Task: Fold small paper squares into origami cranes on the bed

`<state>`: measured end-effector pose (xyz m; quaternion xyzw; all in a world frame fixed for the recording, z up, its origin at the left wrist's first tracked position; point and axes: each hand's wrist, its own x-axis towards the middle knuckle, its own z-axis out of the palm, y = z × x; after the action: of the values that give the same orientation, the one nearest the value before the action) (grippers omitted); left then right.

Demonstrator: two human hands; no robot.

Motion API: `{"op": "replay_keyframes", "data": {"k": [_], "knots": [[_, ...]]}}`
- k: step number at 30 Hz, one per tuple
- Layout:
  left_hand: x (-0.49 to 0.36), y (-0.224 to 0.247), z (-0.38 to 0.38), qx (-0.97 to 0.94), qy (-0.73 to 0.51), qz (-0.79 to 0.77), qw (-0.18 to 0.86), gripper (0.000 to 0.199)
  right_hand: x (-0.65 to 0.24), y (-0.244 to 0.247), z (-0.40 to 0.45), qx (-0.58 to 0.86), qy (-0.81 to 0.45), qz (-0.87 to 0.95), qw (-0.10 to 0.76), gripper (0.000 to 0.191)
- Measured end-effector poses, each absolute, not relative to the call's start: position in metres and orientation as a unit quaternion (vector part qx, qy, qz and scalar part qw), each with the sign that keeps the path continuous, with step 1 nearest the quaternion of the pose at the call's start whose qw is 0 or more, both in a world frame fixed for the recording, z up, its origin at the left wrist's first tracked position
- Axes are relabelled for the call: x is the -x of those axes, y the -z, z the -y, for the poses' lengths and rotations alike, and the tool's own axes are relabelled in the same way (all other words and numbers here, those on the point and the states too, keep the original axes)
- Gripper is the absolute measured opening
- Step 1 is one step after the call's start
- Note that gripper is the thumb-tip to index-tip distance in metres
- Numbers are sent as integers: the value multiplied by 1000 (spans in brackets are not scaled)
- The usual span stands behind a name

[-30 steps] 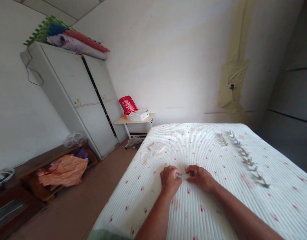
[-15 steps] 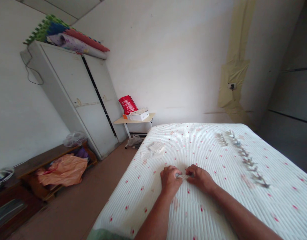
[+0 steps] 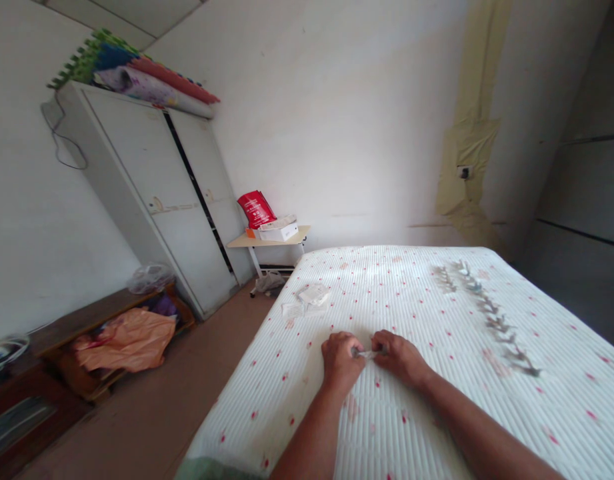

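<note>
Both hands are low over a white ribbed bed cover [image 3: 371, 267] with red dots. Between them is a small whitish twisted piece [image 3: 368, 354], its greyish ends running into the fingers. My left hand [image 3: 341, 357] is closed on its left end, and my right hand [image 3: 397, 357] pinches the right end. What the piece is, I cannot make out. Up and to the left lie clear plastic packets [image 3: 314, 295]. On the right of the cover, several small grey-white twisted pieces [image 3: 497, 325] form a slanting row, with a shorter group [image 3: 445, 279] beside its far end.
A small table [image 3: 269, 241] behind the bed's far left corner holds a red bag [image 3: 257, 209] and a white box [image 3: 279, 232]. A grey cabinet [image 3: 147, 180] with rolled mats on top stands left. Near it, a low wooden shelf [image 3: 97, 310] holds an orange bag [image 3: 127, 340].
</note>
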<state>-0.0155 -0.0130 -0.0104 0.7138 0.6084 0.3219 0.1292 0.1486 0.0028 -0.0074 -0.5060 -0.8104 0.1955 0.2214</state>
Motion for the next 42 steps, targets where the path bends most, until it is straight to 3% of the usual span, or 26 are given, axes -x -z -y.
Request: {"op": "replay_keyframes", "data": {"k": [13,23,42], "knots": [[15,13,11,-695,-355,-610,140,15,-148,3,-1,506,-201,807,227,10],[18,22,6,-638,-470,-538,287,10,-145,6,0,489,-202,798,289,10],[18,14,8,-615,-524,-503,308,6,-147,17,-9,502,-200,761,358,14]]}}
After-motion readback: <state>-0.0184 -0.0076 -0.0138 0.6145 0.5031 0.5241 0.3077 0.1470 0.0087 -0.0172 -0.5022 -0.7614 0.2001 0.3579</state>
